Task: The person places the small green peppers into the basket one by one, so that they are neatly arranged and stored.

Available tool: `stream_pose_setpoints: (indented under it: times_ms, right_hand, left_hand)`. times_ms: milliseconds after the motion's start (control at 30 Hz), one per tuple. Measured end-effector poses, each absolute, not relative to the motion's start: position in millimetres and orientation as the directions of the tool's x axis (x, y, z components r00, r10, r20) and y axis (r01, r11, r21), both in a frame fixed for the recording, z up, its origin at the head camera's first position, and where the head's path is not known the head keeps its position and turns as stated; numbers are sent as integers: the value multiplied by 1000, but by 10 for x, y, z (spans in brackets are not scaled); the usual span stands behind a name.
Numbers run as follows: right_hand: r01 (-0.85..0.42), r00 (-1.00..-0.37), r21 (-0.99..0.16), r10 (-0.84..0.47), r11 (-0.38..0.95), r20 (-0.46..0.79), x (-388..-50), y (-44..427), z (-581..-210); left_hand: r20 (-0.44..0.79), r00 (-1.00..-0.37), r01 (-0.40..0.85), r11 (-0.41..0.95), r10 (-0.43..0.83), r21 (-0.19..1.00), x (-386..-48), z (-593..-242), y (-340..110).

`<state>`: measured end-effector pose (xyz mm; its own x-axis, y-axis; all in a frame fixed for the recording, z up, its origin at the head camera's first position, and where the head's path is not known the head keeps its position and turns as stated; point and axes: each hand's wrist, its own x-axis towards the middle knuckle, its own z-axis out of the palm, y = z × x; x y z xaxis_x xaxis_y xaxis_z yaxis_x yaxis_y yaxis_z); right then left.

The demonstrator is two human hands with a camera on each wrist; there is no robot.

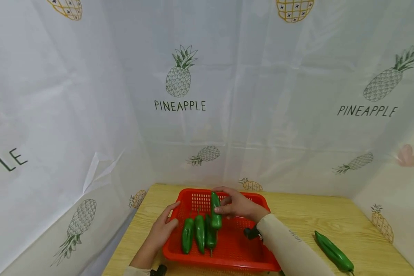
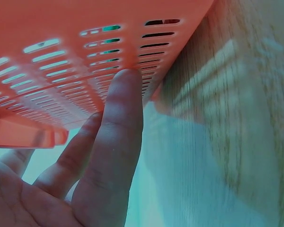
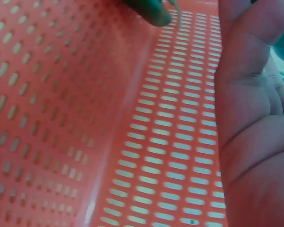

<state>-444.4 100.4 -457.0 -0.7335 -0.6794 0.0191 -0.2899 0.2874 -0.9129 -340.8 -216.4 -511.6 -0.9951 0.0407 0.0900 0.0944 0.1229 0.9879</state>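
A red plastic basket (image 1: 227, 262) with slotted walls holds three long green peppers lying side by side in its left half, among them a leftmost pepper (image 1: 187, 235). My right hand (image 1: 239, 207) pinches another green pepper (image 1: 215, 211) between thumb and fingers, upright above the rightmost of the three. My left hand (image 1: 161, 232) grips the basket's left rim; in the left wrist view its fingers (image 2: 116, 123) lie along the outer wall beneath the rim. In the right wrist view, part of a green pepper (image 3: 154, 10) shows beside my palm (image 3: 255, 137).
One more green pepper (image 1: 334, 252) lies on the wooden table (image 1: 307, 211), right of my right forearm. A bit of green shows at the bottom edge by the basket's near right corner. White pineapple-print sheets (image 1: 255, 115) enclose the table's back and sides.
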Motion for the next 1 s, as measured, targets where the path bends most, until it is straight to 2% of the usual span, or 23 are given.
stream_pose_setpoints:
  times_ms: [467,700,1000]
  right_hand:
    - [-320,-675,-892,-738,320,-22,-4432,923,-4742]
    - [-328,-703,-864,-710,381,-47,-4393,916,-4658]
    - [-344,-721,-841,-691,418,-49,-4462,924,-4763]
  left_hand:
    - [56,-998,59,121,25,991,-3438,-5171,-2181]
    - [68,-998,68,128,2,989,-3450,-5163,-2167]
    - [70,-997,71,122,15,990,-3392,-5131,-2161]
